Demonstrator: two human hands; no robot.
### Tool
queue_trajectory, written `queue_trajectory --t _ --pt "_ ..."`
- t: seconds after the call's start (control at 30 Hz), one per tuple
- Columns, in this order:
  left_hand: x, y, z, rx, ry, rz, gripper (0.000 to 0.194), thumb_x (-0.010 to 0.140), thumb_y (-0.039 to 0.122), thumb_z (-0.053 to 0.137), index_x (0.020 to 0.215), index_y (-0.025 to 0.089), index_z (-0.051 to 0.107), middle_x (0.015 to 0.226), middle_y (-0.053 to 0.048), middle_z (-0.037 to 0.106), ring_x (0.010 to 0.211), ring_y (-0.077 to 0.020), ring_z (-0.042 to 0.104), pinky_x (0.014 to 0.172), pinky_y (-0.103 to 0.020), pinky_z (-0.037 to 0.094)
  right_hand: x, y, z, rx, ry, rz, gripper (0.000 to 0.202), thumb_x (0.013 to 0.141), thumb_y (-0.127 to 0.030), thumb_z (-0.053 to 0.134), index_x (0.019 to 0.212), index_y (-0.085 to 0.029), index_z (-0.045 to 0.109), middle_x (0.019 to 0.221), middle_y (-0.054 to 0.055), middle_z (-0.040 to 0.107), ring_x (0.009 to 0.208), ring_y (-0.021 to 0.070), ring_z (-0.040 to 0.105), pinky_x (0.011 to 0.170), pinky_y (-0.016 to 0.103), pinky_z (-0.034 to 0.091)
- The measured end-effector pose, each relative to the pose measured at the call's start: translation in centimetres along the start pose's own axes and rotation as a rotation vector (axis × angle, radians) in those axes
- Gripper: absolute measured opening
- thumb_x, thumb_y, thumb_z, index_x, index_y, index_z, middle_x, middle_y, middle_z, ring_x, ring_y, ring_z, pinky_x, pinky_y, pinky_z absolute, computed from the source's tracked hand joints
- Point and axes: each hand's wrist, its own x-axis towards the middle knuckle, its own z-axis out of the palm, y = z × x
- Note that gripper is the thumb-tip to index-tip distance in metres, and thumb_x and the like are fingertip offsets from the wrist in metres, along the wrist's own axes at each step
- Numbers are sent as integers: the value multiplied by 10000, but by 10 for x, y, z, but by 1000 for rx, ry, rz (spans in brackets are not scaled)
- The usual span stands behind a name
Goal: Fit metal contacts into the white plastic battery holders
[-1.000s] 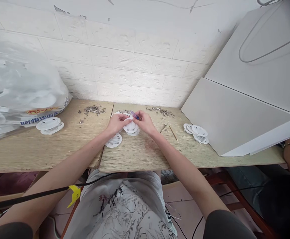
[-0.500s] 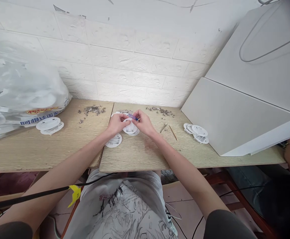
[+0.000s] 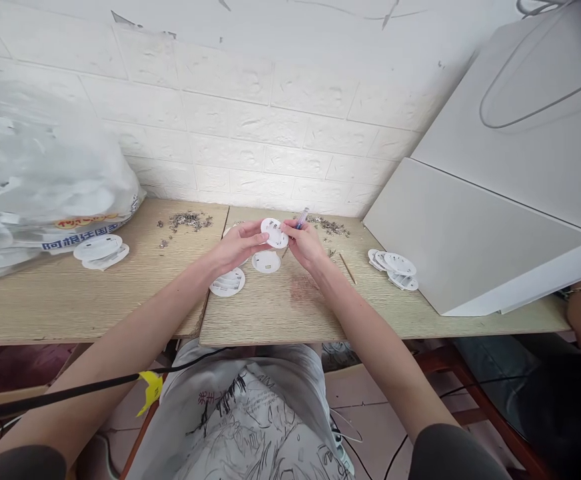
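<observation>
While aloft, disc rim above tabletop.

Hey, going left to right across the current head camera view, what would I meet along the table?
Plastic bag, pile of small metal pieces, left hand, held white disc, right hand, thin stick, stack of white discs.

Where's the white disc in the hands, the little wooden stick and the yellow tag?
White disc (image 3: 274, 234): head view, middle of its face.
Wooden stick (image 3: 348, 268): head view, middle of its length.
Yellow tag (image 3: 150, 392): head view, its middle part.
</observation>
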Motion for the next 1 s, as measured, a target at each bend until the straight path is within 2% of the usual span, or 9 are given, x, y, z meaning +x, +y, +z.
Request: queue_trajectory --t 0.17,0.33,0.4,0.5,0.57,0.63,0.83,1.0 --pt "4 -5 -7 -40 30 13 327 740 351 745 988 143 701 1146 -119 671 1124 -229 597 1013 -363 448 -4 -2 5 -40 -66 23 292 676 -416 727 772 -188 572 763 15 593 702 125 547 626 257 466" --pt "6 -4 -9 -165 111 -14 267 797 364 688 922 128 687 1082 -126 687 1084 -222 620 1006 -388 476 -4 -5 4 -146 -24 -53 420 805 -604 543 818 -188 602 795 54 633 730 144 576 606 264 458" --pt "6 -4 -8 -188 156 -14 259 796 367 688 891 126 673 1050 -127 688 1070 -229 626 992 -398 492 -2 -8 0 -219 22 -133 472 828 -640 483 775 -186 599 825 74 651 750 154 585 639 283 466" --pt "6 -2 -8 -169 226 -17 256 785 369 697 856 126 654 1029 -127 684 1054 -232 632 971 -397 510 -1 -15 -7 -347 168 -259 542 850 -683 390 691 -194 561 789 75 647 733 157 581 653 293 467" --pt "6 -2 -8 -150 241 -25 252 776 359 707 850 123 654 1020 -124 684 1034 -223 637 964 -394 515 -1 -19 -11 -334 244 -299 554 847 -712 349 719 -206 535 714 53 625 663 148 571 600 287 455" --pt "6 -2 -9 -136 234 -28 248 763 340 721 857 118 661 1003 -119 686 1002 -211 646 955 -392 520 -1 -22 -13 -238 258 -320 554 834 -741 329 787 -220 512 676 32 614 595 137 559 555 281 445" --pt "5 -5 -9 -112 186 -22 257 726 319 754 878 125 685 962 -93 701 930 -182 663 935 -347 517 -2 -24 -7 -104 102 -340 551 794 -770 378 824 -231 492 769 47 650 615 138 588 607 302 491" --pt "4 -5 -8 -106 167 -21 252 731 313 750 882 118 699 983 -102 709 943 -187 662 947 -347 508 -6 -20 -1 -122 -48 -302 438 714 -628 650 811 -209 573 779 35 661 632 135 603 671 324 528"
